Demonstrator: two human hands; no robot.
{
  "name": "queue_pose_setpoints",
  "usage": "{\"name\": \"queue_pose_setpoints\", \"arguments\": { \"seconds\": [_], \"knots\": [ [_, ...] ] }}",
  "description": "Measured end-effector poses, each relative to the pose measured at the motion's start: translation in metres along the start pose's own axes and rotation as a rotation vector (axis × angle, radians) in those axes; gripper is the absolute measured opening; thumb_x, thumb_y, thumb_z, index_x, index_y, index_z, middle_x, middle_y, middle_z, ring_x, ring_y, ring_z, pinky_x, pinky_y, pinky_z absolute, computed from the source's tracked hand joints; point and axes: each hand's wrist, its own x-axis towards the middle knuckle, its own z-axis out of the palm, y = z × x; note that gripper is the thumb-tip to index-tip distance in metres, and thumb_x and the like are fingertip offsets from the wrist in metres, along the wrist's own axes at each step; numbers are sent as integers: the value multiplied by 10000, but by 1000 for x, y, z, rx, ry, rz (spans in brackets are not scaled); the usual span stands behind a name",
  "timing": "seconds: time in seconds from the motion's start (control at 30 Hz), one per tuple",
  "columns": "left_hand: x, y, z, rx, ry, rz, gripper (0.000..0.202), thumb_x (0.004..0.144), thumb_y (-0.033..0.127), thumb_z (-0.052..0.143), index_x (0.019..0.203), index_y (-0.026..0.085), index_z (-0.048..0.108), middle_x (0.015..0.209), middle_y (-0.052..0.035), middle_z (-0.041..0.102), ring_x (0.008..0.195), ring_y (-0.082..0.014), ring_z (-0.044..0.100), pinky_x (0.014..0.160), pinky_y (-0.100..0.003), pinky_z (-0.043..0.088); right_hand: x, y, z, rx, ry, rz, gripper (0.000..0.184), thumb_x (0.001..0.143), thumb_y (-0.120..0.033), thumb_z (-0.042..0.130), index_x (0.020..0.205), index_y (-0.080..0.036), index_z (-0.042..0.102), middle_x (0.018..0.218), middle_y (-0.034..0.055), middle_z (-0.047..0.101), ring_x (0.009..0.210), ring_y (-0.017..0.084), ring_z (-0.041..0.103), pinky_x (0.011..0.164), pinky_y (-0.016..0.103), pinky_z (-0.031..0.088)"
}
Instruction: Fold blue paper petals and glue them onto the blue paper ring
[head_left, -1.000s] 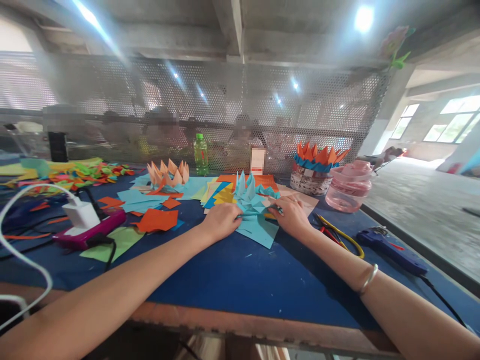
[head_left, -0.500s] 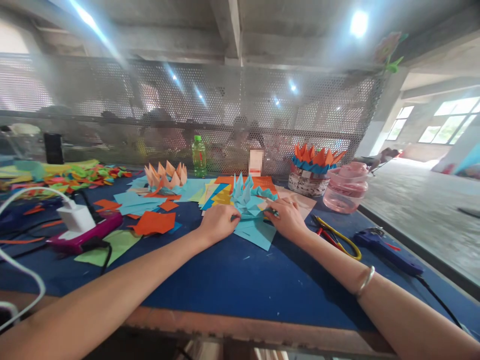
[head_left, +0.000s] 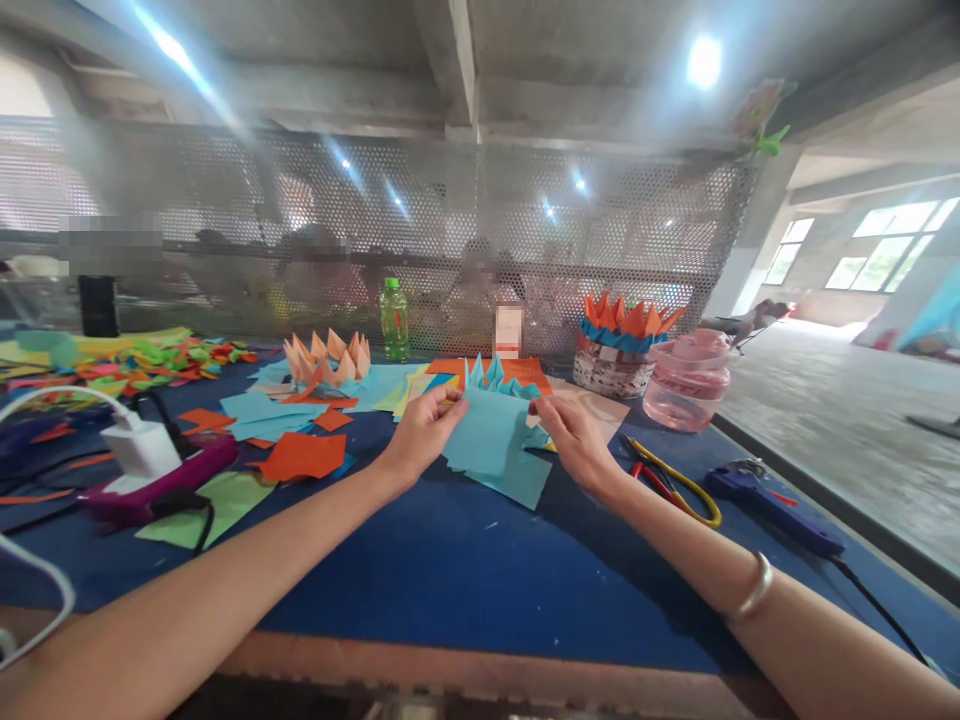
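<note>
A light blue sheet of paper point(head_left: 487, 428) is raised off the table between my hands. My left hand point(head_left: 429, 432) pinches its upper left edge, and my right hand point(head_left: 574, 435) pinches its upper right edge. More light blue sheets point(head_left: 521, 480) lie beneath it on the blue table. Just behind the raised sheet stand folded light blue paper points point(head_left: 487, 374), their lower part hidden by the sheet.
Left are a peach folded-paper ring point(head_left: 328, 362), orange paper point(head_left: 304, 456) and a magenta power strip point(head_left: 154, 485). Yellow-handled pliers point(head_left: 686, 495), a blue glue gun point(head_left: 776, 507), a pink bottle point(head_left: 686, 385) and an orange-and-blue paper piece point(head_left: 626, 325) on a basket stand right.
Both hands have lifted a light blue sheet from the pile, and it now stands tilted up between them, covering part of the folded points. The view has shifted slightly.
</note>
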Motion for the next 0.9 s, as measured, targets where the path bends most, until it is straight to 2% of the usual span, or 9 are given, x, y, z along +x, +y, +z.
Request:
{"name": "queue_pose_setpoints", "arguments": {
  "seconds": [0.1,0.2,0.33,0.43,0.53,0.6,0.73,0.8,0.9],
  "knots": [
    [-2,-4,1,-111,-27,-77,228,801,385,548,889,177,519,679,5,608,566,-133,568,541,-251,438,-8,-13,5,388,-133,90,466,936,-522,325,820,-183,622,742,22,622,695,163,571,623,281,443],
    [-5,-5,2,-18,-79,-60,231,812,389,553,897,176,533,651,16,608,532,-123,549,502,-232,401,-16,-21,12,743,-258,165,358,823,-518,562,956,-191,618,795,11,637,697,158,581,629,282,465],
    [-7,-6,1,109,-137,-1,236,809,399,575,884,176,564,610,23,616,521,-120,550,489,-219,388,-17,-18,13,651,-200,191,326,749,-439,672,944,-179,644,716,-8,617,577,121,517,528,242,405],
    [-6,-4,-1,71,-232,0,260,785,386,611,924,167,590,673,-4,668,616,-156,619,548,-241,455,-14,-10,11,534,-143,192,264,752,-424,665,858,-181,669,631,-21,586,519,110,463,477,229,352],
    [-5,-1,-5,72,-315,35,229,792,325,595,938,149,613,745,-32,701,713,-183,656,620,-271,502,-13,-4,10,508,-102,185,256,789,-426,615,861,-189,679,661,-7,613,557,130,497,494,237,356],
    [-4,2,-9,180,-263,114,196,815,286,555,923,143,635,773,-44,712,726,-187,662,650,-284,511,-13,-3,9,475,-56,172,269,813,-428,578,868,-189,688,665,-4,611,576,138,502,510,243,352],
    [-11,5,-15,591,28,446,238,866,210,471,979,164,675,919,-70,733,822,-203,680,763,-322,508,-10,-4,-1,420,153,146,278,841,-408,538,904,-183,689,737,13,627,639,150,512,588,262,388],
    [-20,5,-13,708,6,614,303,875,153,421,1060,188,659,999,-65,726,883,-195,682,780,-307,512,-8,-5,-8,411,285,152,277,850,-398,528,924,-176,676,767,22,631,666,152,511,618,265,398],
    [-35,6,-5,788,-226,743,362,847,102,424,1123,199,637,1070,-69,707,945,-198,672,806,-302,513,-6,-5,-16,432,420,172,279,852,-403,525,924,-168,657,728,14,609,656,146,492,611,256,388]
  ]
}}
